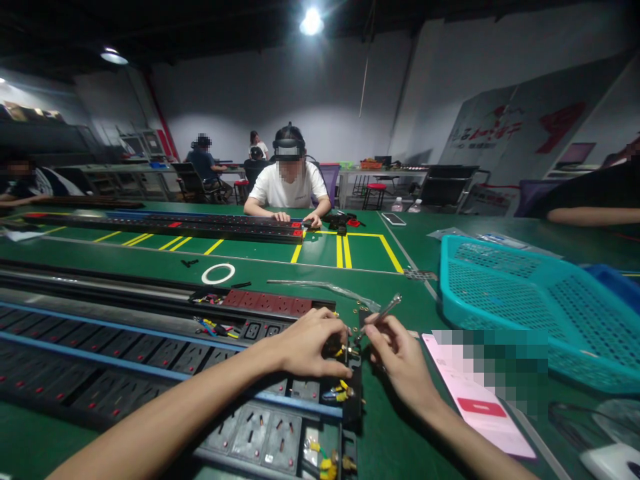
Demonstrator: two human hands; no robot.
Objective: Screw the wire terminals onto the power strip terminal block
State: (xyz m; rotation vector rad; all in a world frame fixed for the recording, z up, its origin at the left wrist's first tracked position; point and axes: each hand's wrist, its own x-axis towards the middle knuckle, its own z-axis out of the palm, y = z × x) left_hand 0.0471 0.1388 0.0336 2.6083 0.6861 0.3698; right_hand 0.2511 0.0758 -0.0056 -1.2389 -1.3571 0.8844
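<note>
My left hand (311, 345) rests with curled fingers on the end of a long black power strip (150, 363), pinching a small yellow-tipped wire part at its right end. My right hand (397, 352) is closed round a thin metal tool (384, 311), like a small screwdriver, whose tip points down at the same spot on the strip. The strip's cover is off near my hands, showing sockets, dark red modules (273, 303) and coloured wires (215, 327). Small brass screws (361, 309) lie on the green mat just behind the tool.
A teal plastic basket (525, 293) stands at right, with a pink-and-white phone (480, 400) in front of it. A white tape ring (218, 273) and a clear plastic bag (325, 288) lie beyond the strip. Across the green table (320, 253) a person in white works on another long strip (165, 227). A person's arm (593, 215) rests at right.
</note>
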